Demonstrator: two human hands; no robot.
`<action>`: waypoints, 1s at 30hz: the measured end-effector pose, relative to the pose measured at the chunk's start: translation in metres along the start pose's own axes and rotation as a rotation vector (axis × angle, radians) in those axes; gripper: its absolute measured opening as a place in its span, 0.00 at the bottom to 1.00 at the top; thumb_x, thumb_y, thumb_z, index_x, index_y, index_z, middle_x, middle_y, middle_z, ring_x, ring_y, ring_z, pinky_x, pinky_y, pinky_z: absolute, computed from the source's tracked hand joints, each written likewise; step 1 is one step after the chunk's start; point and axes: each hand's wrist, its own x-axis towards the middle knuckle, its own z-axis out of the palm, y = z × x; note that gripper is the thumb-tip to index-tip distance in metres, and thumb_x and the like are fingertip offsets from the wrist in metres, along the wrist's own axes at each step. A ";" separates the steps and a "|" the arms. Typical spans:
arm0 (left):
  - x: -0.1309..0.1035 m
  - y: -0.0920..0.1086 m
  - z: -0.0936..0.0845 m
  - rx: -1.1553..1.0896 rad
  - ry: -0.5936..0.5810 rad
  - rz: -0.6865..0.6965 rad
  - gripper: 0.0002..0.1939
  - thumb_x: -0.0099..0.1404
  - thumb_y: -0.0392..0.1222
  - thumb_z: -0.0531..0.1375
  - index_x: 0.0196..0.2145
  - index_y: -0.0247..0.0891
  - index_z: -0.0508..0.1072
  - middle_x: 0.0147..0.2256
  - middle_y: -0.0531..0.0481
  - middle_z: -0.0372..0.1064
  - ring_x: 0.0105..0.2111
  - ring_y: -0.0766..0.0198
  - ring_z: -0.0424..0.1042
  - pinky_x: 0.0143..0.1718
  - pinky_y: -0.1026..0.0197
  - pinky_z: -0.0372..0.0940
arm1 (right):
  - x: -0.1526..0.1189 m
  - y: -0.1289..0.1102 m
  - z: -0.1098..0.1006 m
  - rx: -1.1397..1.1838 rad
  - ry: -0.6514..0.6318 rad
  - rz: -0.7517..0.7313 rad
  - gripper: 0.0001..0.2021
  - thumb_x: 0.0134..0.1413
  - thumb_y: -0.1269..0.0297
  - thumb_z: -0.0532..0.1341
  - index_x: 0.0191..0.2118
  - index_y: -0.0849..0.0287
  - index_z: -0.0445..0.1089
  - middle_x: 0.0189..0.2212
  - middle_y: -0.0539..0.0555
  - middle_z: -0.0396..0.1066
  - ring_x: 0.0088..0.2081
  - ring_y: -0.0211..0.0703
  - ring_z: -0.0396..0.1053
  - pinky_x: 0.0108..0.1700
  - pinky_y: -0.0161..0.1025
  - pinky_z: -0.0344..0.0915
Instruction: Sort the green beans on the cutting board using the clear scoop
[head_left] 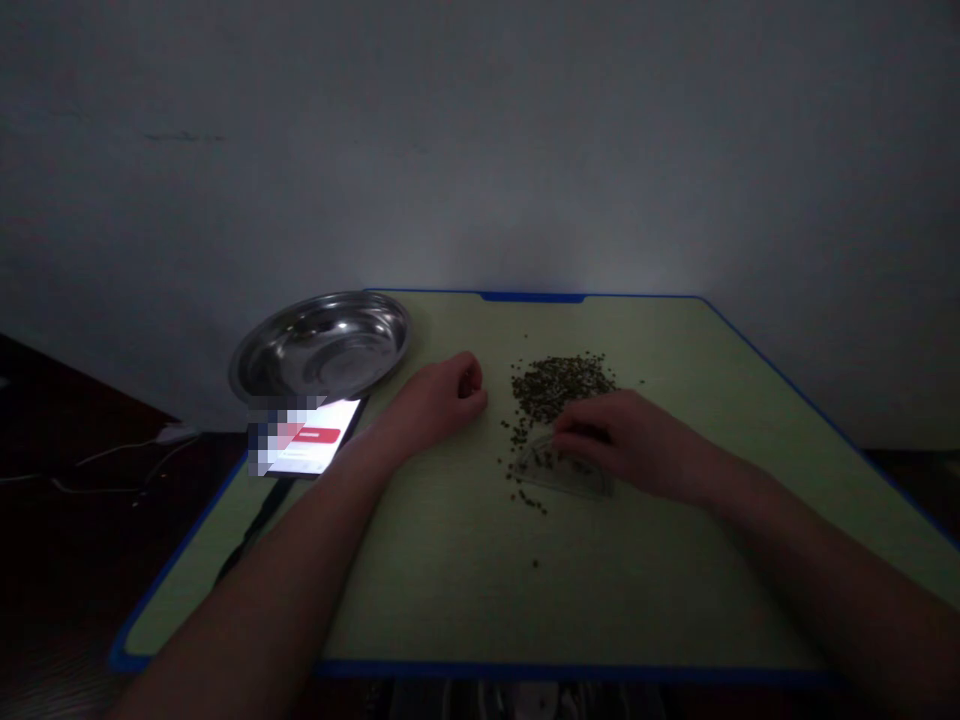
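The right hand [630,440] has its fingers drawn together, though whether they pinch anything I can't tell. Seeds [559,385] lie just beside it at 11 o'clock, strays nearer 9; a clear half-round plate [555,482] (hard to see in this gloom) sits at 8, its straight edge running roughly 9 to 3. The left hand [442,400], loosely curled, is farther off; bowl [322,350] at its 10, phone [307,455] at 8.

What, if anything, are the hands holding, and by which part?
The left hand shows nothing in its grasp. The right hand has its fingertips over the clear item's far part; whether they pinch it cannot be told.
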 end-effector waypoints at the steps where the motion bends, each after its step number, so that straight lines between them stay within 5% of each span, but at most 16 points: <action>1: 0.000 0.000 0.000 -0.004 0.000 -0.001 0.03 0.57 0.39 0.56 0.28 0.39 0.64 0.24 0.53 0.65 0.24 0.67 0.61 0.25 0.62 0.54 | 0.000 -0.001 0.001 -0.002 0.001 -0.007 0.10 0.61 0.62 0.58 0.32 0.57 0.74 0.25 0.50 0.72 0.26 0.37 0.65 0.30 0.35 0.54; 15: 0.001 -0.001 0.001 0.004 0.005 0.018 0.03 0.57 0.39 0.56 0.28 0.39 0.63 0.26 0.53 0.65 0.24 0.67 0.60 0.26 0.61 0.53 | 0.006 -0.009 0.012 -0.020 0.050 -0.030 0.08 0.61 0.63 0.59 0.36 0.56 0.75 0.30 0.51 0.76 0.30 0.39 0.70 0.34 0.37 0.59; 30: 0.000 0.002 0.000 -0.002 0.003 0.007 0.03 0.56 0.39 0.56 0.29 0.39 0.64 0.26 0.53 0.65 0.25 0.65 0.61 0.27 0.60 0.53 | 0.004 -0.022 0.021 0.024 -0.060 -0.199 0.10 0.63 0.62 0.58 0.35 0.58 0.75 0.31 0.52 0.76 0.33 0.40 0.70 0.36 0.37 0.60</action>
